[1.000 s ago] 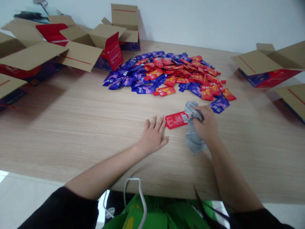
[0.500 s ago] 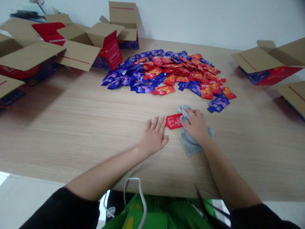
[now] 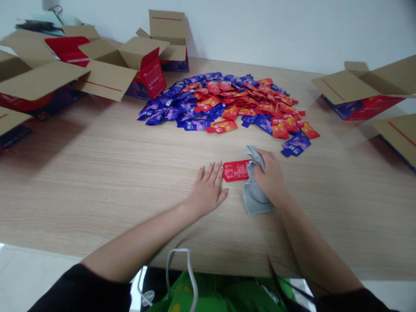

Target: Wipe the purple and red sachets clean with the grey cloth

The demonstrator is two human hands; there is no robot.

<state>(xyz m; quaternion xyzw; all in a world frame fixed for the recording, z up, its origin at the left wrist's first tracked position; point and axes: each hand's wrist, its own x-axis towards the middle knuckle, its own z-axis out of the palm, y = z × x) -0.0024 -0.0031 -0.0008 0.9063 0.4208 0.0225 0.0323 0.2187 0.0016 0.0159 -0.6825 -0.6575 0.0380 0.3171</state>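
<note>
Flat on the table lies a red sachet (image 3: 236, 170) with white print, its left end at the fingertips of my left hand (image 3: 208, 188). That hand rests flat, fingers stretched out. My right hand (image 3: 270, 175) is closed on a grey cloth (image 3: 256, 198), which touches and covers the sachet's right end. Part of the cloth hangs down toward me on the table. Beyond my hands is a broad heap of sachets (image 3: 224, 99), purple-blue ones mostly at left and red-orange ones mostly at right. One purple sachet (image 3: 295, 144) lies at the heap's near right edge.
Open cardboard boxes stand at the left, among them a red and blue box (image 3: 151, 76), with another box (image 3: 173, 47) behind it. At right are an open box (image 3: 364, 93) and a partly visible box (image 3: 399, 134). The wooden table (image 3: 97, 173) ends close to my body.
My right hand and the grey cloth have shifted slightly over the sachet's right end, and more of the sachet shows. My left hand stays flat at its left end. The view has tilted a little.
</note>
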